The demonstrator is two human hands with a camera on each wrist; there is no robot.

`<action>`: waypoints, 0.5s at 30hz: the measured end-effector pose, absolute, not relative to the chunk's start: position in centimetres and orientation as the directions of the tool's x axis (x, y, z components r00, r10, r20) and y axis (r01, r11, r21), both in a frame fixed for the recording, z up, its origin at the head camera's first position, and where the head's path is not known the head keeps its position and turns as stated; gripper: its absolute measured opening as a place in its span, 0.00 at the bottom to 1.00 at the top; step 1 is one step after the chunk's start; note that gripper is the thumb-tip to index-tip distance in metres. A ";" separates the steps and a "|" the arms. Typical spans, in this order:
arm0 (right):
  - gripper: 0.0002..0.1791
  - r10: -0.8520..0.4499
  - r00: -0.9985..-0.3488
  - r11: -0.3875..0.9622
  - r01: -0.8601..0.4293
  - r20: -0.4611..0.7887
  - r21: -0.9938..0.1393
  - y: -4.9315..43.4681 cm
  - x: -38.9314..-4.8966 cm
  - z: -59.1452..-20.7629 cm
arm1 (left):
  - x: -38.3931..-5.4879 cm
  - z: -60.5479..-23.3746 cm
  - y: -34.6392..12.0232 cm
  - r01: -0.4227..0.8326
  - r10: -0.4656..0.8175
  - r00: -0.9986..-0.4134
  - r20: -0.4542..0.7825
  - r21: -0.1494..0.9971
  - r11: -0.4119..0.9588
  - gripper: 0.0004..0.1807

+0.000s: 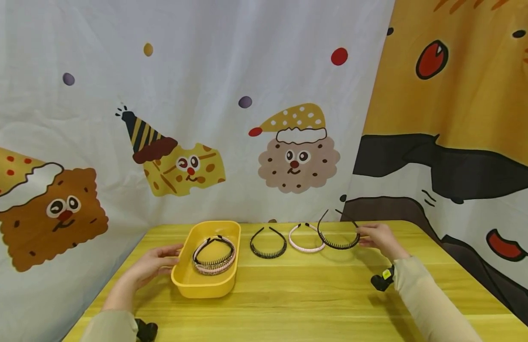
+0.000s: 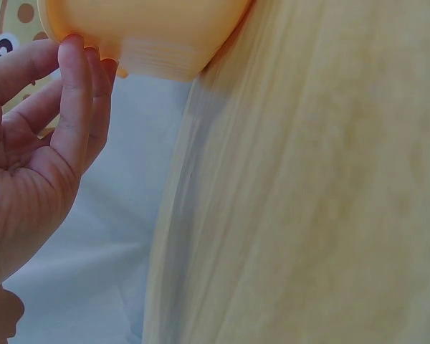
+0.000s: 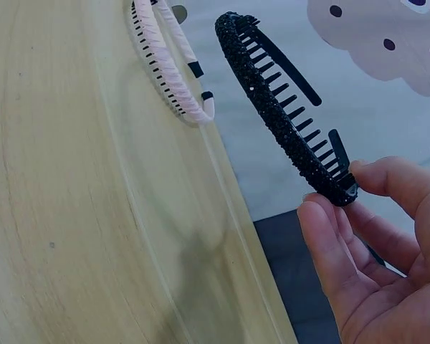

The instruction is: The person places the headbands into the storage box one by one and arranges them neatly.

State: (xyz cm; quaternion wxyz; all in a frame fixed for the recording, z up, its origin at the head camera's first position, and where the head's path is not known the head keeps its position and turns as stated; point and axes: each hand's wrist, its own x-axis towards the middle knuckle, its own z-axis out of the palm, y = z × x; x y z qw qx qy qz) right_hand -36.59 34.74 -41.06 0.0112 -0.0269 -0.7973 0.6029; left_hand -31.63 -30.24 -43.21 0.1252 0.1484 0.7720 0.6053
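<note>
My right hand [image 1: 378, 239] pinches one side of a black toothed headband [image 3: 276, 107] with a glittery outer face, holding it up over the table's far right part. In the head view it overlaps the right side of a pink headband [image 1: 304, 248] lying on the table. Left of that lies another black toothed headband [image 1: 268, 255]. With fingers extended, my left hand [image 1: 154, 263] touches the left wall of a yellow plastic basket [image 1: 206, 290]; the left wrist view shows fingertips at its rim. Several headbands [image 1: 214, 268], black, pink and glittery, lie stacked inside the basket.
The wood-grain table [image 1: 289, 304] ends at a back edge just behind the headbands. Behind it hangs a white curtain [image 1: 195, 57] with cartoon figures, next to an orange and black printed part [image 1: 439, 109] at the right. A dark wrist device [image 1: 382, 279] sits under the right wrist.
</note>
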 end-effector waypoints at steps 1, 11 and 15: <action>0.29 0.049 -0.999 0.277 0.026 -0.013 -0.961 34.7 -36.5 -41.1 | -31.6 -43.2 -30.2 0.073 0.378 -0.926 -0.017 0.973 0.221 0.35; 0.29 0.014 -1.000 0.254 -0.004 0.008 -0.967 33.4 -36.5 -41.1 | -31.8 -43.3 -30.2 0.062 0.370 -0.929 -0.025 0.973 0.221 0.35; 0.29 0.007 -1.000 0.241 -0.011 0.013 -0.970 32.7 -36.8 -41.1 | -31.8 -43.3 -30.3 0.062 0.374 -0.927 -0.025 0.974 0.218 0.35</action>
